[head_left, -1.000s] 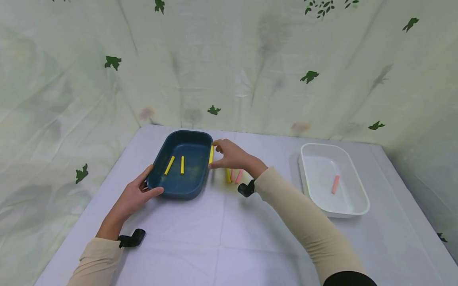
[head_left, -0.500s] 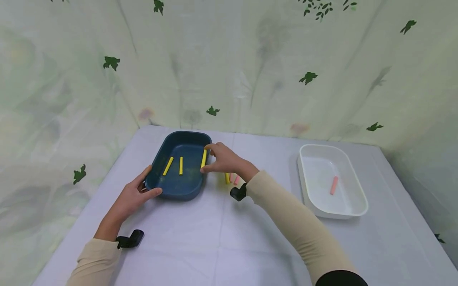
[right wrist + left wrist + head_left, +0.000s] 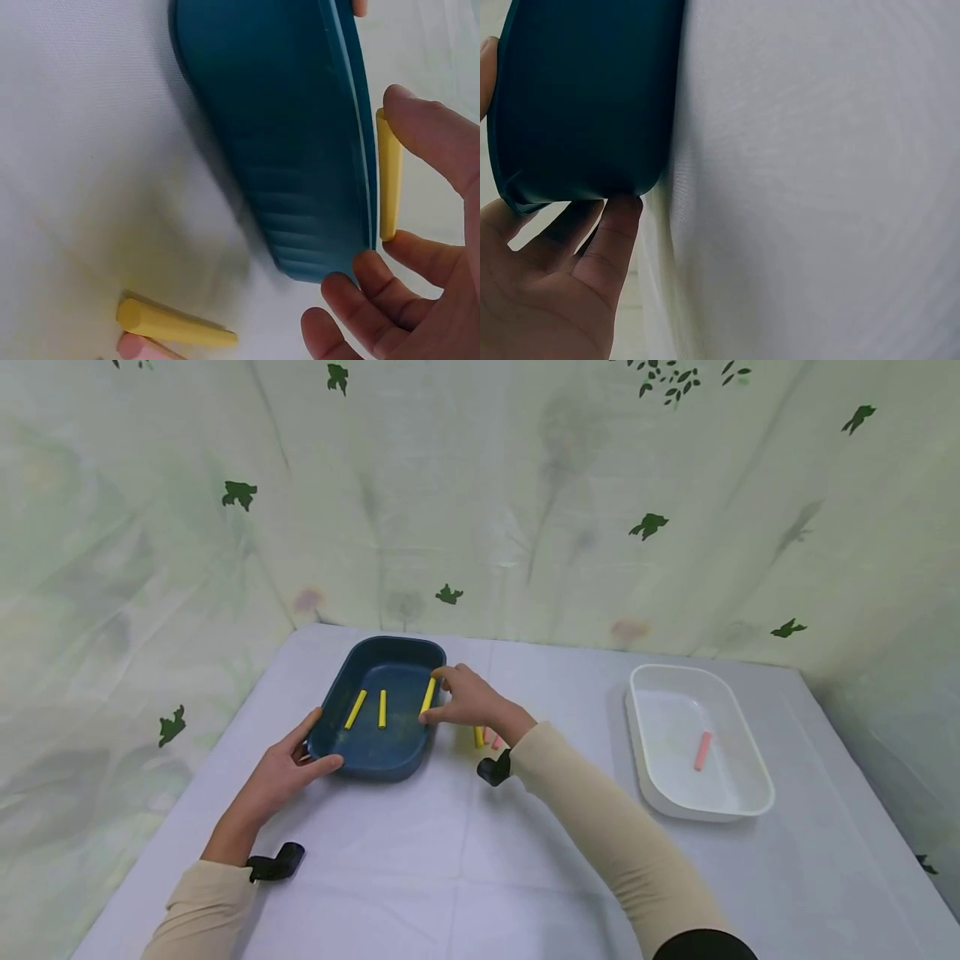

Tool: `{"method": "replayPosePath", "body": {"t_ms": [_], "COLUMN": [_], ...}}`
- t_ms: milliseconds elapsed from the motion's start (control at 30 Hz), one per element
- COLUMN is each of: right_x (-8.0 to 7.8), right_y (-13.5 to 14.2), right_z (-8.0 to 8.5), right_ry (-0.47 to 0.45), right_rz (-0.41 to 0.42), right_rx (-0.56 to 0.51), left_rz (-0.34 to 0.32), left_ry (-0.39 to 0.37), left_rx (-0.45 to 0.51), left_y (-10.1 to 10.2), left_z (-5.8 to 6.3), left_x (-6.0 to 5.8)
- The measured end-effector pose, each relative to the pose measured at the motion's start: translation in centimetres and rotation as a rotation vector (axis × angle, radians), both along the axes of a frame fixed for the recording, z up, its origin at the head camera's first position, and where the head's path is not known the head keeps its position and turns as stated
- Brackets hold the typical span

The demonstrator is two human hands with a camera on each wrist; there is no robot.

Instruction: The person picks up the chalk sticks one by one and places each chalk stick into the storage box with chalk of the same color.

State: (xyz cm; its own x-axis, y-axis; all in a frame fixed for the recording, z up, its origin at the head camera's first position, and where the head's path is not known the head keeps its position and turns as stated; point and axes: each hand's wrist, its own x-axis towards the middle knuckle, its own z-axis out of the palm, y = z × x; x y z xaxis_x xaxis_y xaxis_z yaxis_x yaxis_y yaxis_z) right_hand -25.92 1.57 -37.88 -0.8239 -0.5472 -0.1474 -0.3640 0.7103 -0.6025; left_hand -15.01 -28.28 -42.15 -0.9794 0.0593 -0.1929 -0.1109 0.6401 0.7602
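A dark blue tray (image 3: 386, 754) sits at the left of the table with two yellow chalk sticks (image 3: 382, 710) lying in it. My left hand (image 3: 279, 777) grips its near left corner, thumb at the near rim and fingers against the outer side wall. Over the inside of the right rim, my right hand (image 3: 474, 700) pinches a third yellow chalk stick (image 3: 389, 180) by its two ends, between thumb and index finger. The other right fingers curl close by the tray's outer edge in the right wrist view.
Below the right wrist, a yellow chalk stick (image 3: 176, 322) and pink chalk sticks (image 3: 142, 347) lie on the white cloth, partly hidden by the forearm in the head view. To the right stands a white tray (image 3: 645, 760) holding one pink chalk stick (image 3: 702, 751). A leaf-patterned curtain (image 3: 525, 527) hangs behind.
My right hand has moved left with the yellow chalk stick, from outside the blue tray's right rim to over its inside. The left hand has stayed on the tray.
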Motion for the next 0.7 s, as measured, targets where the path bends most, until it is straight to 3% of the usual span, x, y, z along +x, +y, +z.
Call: {"method": "replayPosePath", "body": {"t_ms": [233,700], "right_x": [0.1,-0.1], "right_y": [-0.3,-0.6], "right_z": [-1.2,-0.9], "right_ry": [-0.010,0.002], "right_rz": [-0.017,0.001], "right_rx": [0.009,0.010], "left_rz": [-0.001,0.000], "left_ry": [0.001,0.001], "left_rx": [0.040,0.038], "left_y": [-0.1,-0.2], "left_z": [-0.3,-0.2], "left_x": [0.1,-0.1]}}
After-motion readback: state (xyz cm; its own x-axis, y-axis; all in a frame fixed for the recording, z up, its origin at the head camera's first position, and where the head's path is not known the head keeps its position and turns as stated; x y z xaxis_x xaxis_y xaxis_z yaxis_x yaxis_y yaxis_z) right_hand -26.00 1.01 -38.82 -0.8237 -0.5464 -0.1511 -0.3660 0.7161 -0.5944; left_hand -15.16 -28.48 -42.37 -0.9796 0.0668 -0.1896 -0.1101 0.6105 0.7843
